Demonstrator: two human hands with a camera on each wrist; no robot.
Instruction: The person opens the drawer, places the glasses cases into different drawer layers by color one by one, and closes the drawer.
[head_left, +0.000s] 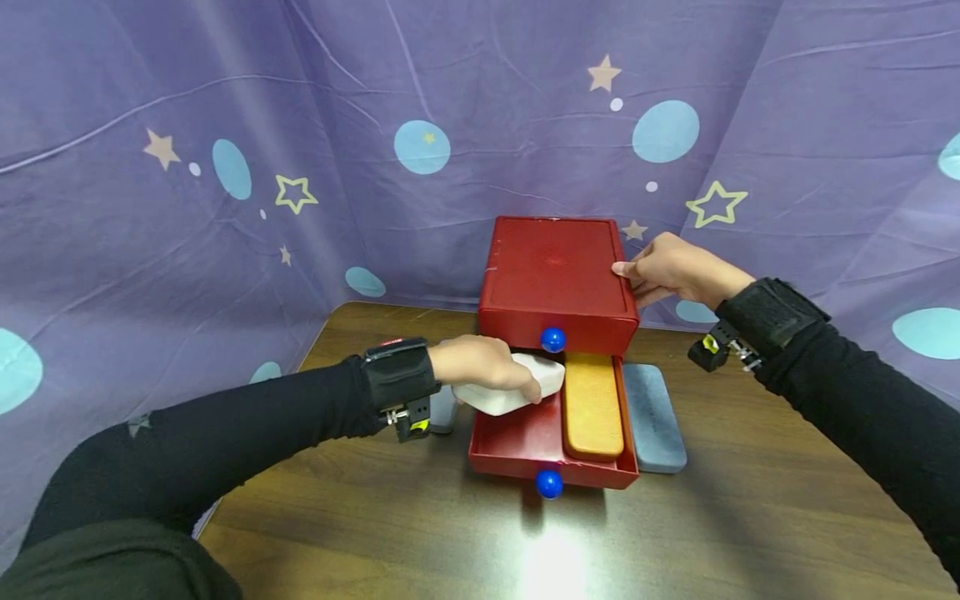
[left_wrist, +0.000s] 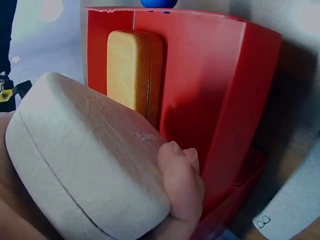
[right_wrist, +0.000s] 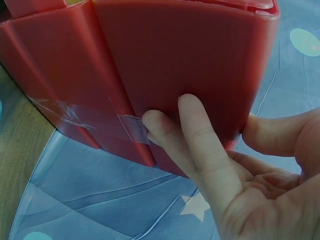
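Wood-grain desk [head_left: 420,533], open lower drawer [head_left: 525,442] holding a textured orange case [head_left: 592,404], left hand [head_left: 483,367] fingers [left_wrist: 180,185] curled around a smooth white oblong case [head_left: 525,383] over the drawer, right hand [head_left: 671,268] fingers [right_wrist: 200,135] straight, pressing the glossy red plastic cabinet [head_left: 555,275] near the far edge.

Backdrop: a purple cloth [head_left: 480,108] hangs behind and to both sides, creased, printed with pale blue ovals, tan stars and yellow star outlines.
Table: a dark brown wood-grain table [head_left: 420,533] meets the cloth at its far edge and left corner.
Light: a bright glare spot on the near table surface.
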